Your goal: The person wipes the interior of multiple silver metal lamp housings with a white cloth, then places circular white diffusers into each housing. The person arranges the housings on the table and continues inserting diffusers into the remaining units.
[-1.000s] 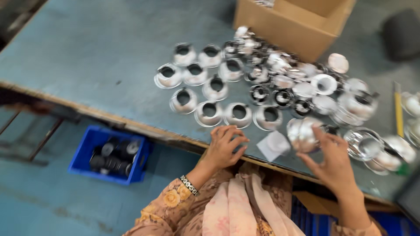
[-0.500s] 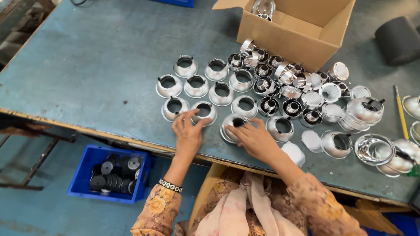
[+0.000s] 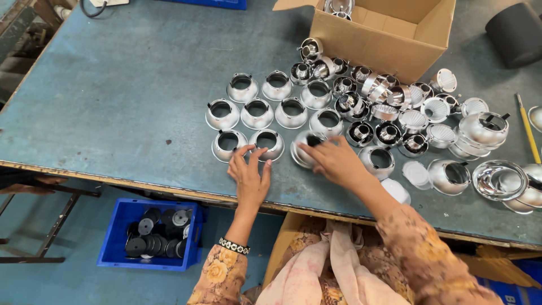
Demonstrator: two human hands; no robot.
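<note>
In the head view, the left hand (image 3: 250, 176) lay flat on the blue table (image 3: 113, 101) with its fingers spread wide, gripping nothing; the fingertips touched the near rims of 2 silver cups (image 3: 248, 143) in the front row. The right hand (image 3: 337, 162) reached left over a third cup (image 3: 303, 148), fingers curled loosely onto it, thumb and forefinger meeting at its dark opening; whether they truly pinched it could not be told. That cup sat just right of the front pair, near the table's front edge. Behind stood 2 more rows of cups, mouths up, in a tidy grid. To the right lay a loose heap (image 3: 389, 96) of shiny reflectors, some tipped on their sides, running up to a cardboard box (image 3: 389, 39) at the far edge. A white cap (image 3: 416, 173) lay beside the right forearm, and a yellow pencil (image 3: 528, 134) lay at the far right. Below the table on the left, a blue bin (image 3: 110, 248) held dark discs.
</note>
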